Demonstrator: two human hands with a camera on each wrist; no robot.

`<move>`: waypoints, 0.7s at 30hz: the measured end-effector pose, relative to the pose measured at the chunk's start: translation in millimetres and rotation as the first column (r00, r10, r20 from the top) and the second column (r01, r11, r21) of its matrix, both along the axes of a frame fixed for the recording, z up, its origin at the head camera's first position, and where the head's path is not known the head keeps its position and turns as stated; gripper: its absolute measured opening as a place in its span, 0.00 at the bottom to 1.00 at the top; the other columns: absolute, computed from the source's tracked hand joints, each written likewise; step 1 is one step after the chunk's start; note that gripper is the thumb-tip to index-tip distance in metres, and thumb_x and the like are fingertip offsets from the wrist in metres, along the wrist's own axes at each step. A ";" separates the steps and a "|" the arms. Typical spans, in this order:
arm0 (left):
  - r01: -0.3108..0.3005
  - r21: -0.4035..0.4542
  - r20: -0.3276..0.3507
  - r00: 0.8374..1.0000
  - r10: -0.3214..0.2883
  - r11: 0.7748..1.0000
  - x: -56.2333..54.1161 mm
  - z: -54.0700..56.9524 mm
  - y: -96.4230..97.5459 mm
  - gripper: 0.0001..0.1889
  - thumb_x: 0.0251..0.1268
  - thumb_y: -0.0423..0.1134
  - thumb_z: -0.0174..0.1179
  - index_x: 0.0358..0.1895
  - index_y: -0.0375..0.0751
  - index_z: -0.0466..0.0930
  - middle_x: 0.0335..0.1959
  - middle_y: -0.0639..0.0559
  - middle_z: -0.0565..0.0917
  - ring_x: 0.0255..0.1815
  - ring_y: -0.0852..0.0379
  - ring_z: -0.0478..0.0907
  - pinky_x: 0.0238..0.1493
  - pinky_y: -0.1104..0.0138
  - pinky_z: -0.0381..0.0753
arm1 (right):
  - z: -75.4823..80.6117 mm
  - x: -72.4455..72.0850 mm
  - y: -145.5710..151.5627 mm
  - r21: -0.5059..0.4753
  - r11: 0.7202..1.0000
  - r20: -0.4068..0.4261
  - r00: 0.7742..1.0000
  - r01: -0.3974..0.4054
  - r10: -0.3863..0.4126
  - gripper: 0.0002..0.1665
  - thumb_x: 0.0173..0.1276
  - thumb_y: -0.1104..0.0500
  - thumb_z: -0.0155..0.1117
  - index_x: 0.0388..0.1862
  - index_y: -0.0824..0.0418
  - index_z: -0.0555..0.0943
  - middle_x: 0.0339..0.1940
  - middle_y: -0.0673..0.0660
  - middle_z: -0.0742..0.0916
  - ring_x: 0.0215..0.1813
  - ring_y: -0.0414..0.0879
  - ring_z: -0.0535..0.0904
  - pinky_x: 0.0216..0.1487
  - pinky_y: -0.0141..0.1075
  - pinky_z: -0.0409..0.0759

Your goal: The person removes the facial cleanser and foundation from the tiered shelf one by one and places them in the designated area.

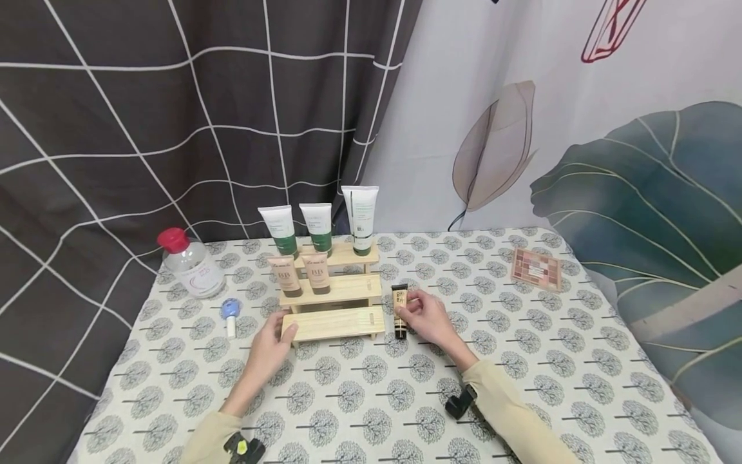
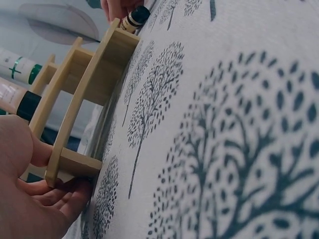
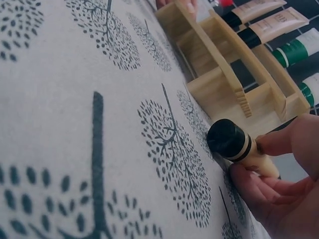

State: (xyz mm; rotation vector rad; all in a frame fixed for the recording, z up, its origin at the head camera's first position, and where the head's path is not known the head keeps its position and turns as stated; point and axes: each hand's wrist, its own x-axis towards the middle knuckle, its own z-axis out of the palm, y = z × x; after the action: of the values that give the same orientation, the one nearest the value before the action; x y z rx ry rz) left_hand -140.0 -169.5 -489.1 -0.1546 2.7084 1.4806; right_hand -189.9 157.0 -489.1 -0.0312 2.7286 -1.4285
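Observation:
A three-step wooden display stand (image 1: 333, 324) stands on the table. My left hand (image 1: 270, 343) grips the left end of its lowest step, thumb above and fingers curled beneath in the left wrist view. Just right of the stand, my right hand (image 1: 431, 319) pinches a small beige cosmetic tube (image 3: 259, 163) with a black cap (image 3: 227, 138) between thumb and fingers, close to the cloth. Two pinkish BB cream tubes (image 1: 317, 274) stand on the middle step's left part. Three white-and-green tubes (image 1: 362, 219) stand on the top step. The lowest step is bare.
Left of the stand are a clear bottle with a red cap (image 1: 173, 240) and a small blue-and-white item (image 1: 230, 310). An eyeshadow palette (image 1: 536, 269) lies at the right. Curtains hang behind the tree-patterned tablecloth (image 1: 371, 419).

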 end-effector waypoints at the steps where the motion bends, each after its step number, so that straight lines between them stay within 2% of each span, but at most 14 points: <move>1: 0.000 0.000 -0.002 1.000 0.000 1.000 -0.2 0.1 0.1 0.26 0.79 0.40 0.51 0.72 0.29 0.63 0.66 0.27 0.75 0.66 0.32 0.76 0.67 0.43 0.77 | -0.3 -0.8 -0.4 0.016 1.000 0.001 1.000 0.010 -0.010 0.23 0.64 0.54 0.73 0.53 0.65 0.80 0.35 0.58 0.89 0.33 0.46 0.83 0.36 0.36 0.84; 7: -0.002 0.000 0.006 1.000 0.002 1.000 0.1 0.6 -0.7 0.26 0.79 0.40 0.51 0.72 0.30 0.63 0.65 0.28 0.76 0.65 0.32 0.77 0.67 0.44 0.78 | -1.3 -3.4 -3.8 0.055 0.998 0.016 0.999 0.034 -0.035 0.22 0.63 0.53 0.74 0.50 0.66 0.81 0.31 0.56 0.88 0.28 0.44 0.80 0.32 0.33 0.80; 15: 0.001 -0.008 0.004 1.000 -0.001 1.000 0.0 1.6 -2.2 0.26 0.79 0.41 0.51 0.72 0.31 0.63 0.65 0.28 0.76 0.65 0.32 0.76 0.67 0.43 0.77 | 0.3 -3.4 -3.4 0.126 0.991 -0.061 0.997 0.047 -0.039 0.24 0.62 0.52 0.74 0.50 0.68 0.82 0.28 0.56 0.87 0.28 0.44 0.80 0.32 0.36 0.80; 21: 0.001 -0.012 0.002 1.000 -0.001 1.000 0.6 1.7 -0.6 0.26 0.78 0.41 0.52 0.72 0.31 0.63 0.65 0.28 0.76 0.65 0.32 0.77 0.66 0.43 0.78 | -1.3 -1.4 -0.2 0.126 0.991 -0.066 0.997 0.049 -0.041 0.21 0.64 0.53 0.72 0.49 0.65 0.81 0.27 0.54 0.88 0.27 0.43 0.79 0.33 0.36 0.79</move>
State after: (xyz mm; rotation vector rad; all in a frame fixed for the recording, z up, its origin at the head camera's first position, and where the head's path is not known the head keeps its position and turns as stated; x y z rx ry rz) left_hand -139.5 -170.2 -487.3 -0.1548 2.7156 1.4637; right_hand -191.3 156.9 -490.4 -0.0092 2.8835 -1.2819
